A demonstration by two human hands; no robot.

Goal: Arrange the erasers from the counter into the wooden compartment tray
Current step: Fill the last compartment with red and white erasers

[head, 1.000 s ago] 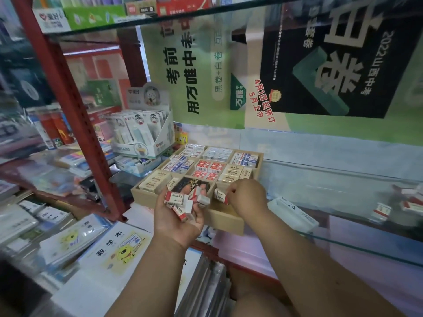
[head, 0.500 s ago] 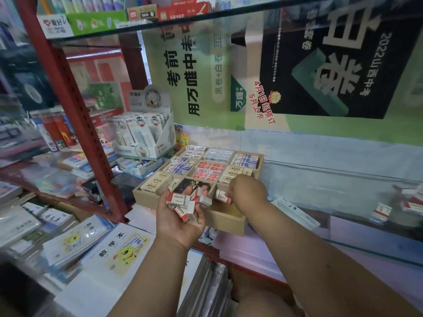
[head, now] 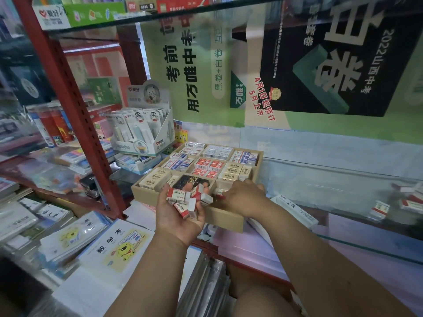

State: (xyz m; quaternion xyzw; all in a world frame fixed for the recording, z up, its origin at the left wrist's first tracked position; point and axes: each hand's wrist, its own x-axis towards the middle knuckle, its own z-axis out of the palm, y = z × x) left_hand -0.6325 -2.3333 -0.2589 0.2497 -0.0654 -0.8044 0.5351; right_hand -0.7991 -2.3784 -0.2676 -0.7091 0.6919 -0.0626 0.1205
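Note:
The wooden compartment tray (head: 225,217) stands on the glass counter, most of its sections filled with boxed erasers. My left hand (head: 177,219) is cupped palm-up at the tray's near edge and holds a pile of red-and-white erasers (head: 188,199). My right hand (head: 243,197) reaches into the near right compartment, knuckles up, pinching one red-and-white eraser (head: 220,192) that shows at its fingertips. More loose red-and-white erasers (head: 380,210) lie on the counter at the far right.
A red metal shelf post (head: 75,115) rises left of the tray. A display box of correction tapes (head: 142,133) stands behind it. Notebooks (head: 114,245) lie at lower left. A long white box (head: 295,209) lies right of the tray. A glass shelf (head: 160,16) hangs overhead.
My right hand has shifted a little to the right and lower into the near right compartment with the eraser. My left hand keeps its pile in the same spot.

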